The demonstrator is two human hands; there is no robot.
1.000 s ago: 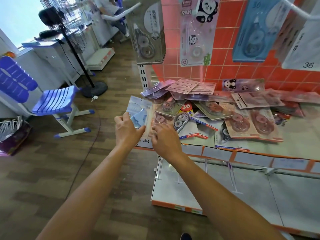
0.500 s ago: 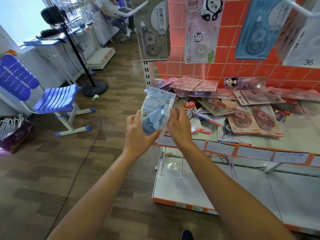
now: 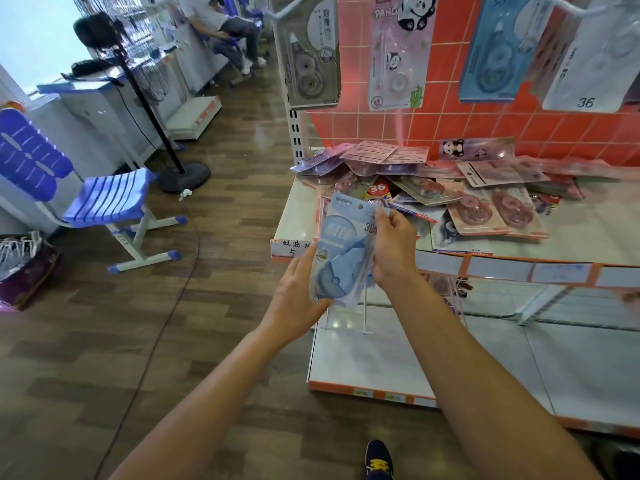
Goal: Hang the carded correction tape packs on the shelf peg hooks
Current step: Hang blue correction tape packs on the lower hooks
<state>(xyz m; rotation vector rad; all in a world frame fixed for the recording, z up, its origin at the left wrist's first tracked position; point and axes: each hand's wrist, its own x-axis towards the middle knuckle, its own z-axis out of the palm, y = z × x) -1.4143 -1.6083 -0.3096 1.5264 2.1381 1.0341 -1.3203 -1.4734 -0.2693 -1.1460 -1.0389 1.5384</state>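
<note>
My left hand (image 3: 298, 299) holds the pack (image 3: 341, 251) low, right hand (image 3: 394, 247) pinches its top, I think keeping it upright for hanging.

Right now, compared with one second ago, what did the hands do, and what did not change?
The left hand and right hand took the blue pack from the pile and lifted it toward the person; both hold it. The pile and hanging packs stayed put.
</note>
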